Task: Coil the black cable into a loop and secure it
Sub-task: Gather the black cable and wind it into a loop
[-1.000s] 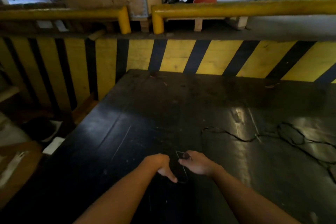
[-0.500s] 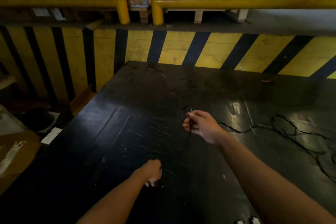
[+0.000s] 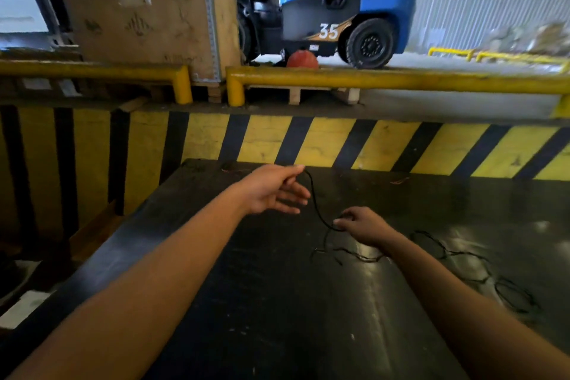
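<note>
I am looking down at a dark, scuffed surface [image 3: 277,318] that is filling the lower half of the frame, with both bare forearms reaching forward over it. My left hand [image 3: 271,191] is sitting just above the centre of the frame, raised off the surface, and it is pinching the black cable [image 3: 317,210] between thumb and forefinger at its upper tip while the other fingers [image 3: 293,199] are spreading loose and open below. From that pinch the cable is hanging down and to the right in a soft curve to my right hand [image 3: 364,225], right of centre, where the fingertips are closing on it in a second pinch, low over the surface.

Below the right hand the cable is dropping to the surface and trailing on as thin loose strands, passing under my right forearm and running toward the lower right of the frame, where it is lying in untidy open loops. None of it is gathered into a neat coil; I cannot tell where its far end is lying.

Across the middle of the frame a yellow-and-black striped wall [image 3: 339,145] is bordering the surface's far edge. Above it yellow guard rails [image 3: 370,80] are running left to right. Behind them, at upper left, a large cardboard-coloured crate [image 3: 145,21] is standing, and at upper centre a blue forklift [image 3: 339,3] marked 35 is parked, with an orange round object [image 3: 302,59] low beside its wheel.
</note>
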Demonstrator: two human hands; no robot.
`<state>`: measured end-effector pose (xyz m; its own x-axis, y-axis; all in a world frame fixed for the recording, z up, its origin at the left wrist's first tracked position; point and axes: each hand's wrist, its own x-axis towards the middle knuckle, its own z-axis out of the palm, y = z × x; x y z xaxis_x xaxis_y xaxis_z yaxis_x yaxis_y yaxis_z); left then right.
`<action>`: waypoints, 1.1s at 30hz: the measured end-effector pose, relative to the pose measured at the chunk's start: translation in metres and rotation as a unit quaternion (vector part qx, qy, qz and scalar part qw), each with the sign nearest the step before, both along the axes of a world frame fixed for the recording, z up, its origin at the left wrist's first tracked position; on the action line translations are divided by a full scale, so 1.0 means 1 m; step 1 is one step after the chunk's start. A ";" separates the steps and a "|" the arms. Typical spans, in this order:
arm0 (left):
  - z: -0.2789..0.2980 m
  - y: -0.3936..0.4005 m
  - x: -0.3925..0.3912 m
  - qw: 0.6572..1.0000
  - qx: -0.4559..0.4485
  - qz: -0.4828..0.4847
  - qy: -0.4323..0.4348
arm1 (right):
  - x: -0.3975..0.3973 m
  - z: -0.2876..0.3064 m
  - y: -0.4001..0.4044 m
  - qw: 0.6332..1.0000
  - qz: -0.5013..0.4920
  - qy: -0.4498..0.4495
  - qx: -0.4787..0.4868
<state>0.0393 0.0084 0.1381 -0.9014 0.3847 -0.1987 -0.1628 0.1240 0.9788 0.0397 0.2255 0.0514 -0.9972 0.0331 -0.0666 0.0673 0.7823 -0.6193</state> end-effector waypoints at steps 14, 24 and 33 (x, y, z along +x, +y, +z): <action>0.100 0.050 0.037 0.987 0.100 -0.080 0.102 | 0.061 0.077 -0.036 0.955 0.014 0.232 -0.186; 0.115 0.088 0.030 0.972 0.187 -0.105 0.094 | 0.029 0.087 -0.014 0.956 0.106 0.216 -0.164; 0.114 0.098 0.000 0.963 0.081 0.059 0.249 | 0.027 0.093 0.048 0.965 0.235 0.116 -0.003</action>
<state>0.0388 0.1063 0.2519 -0.9089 0.2624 0.3241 0.3286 -0.0279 0.9441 0.0663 0.2738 0.1447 -0.8899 -0.4262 0.1625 -0.4356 0.6883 -0.5801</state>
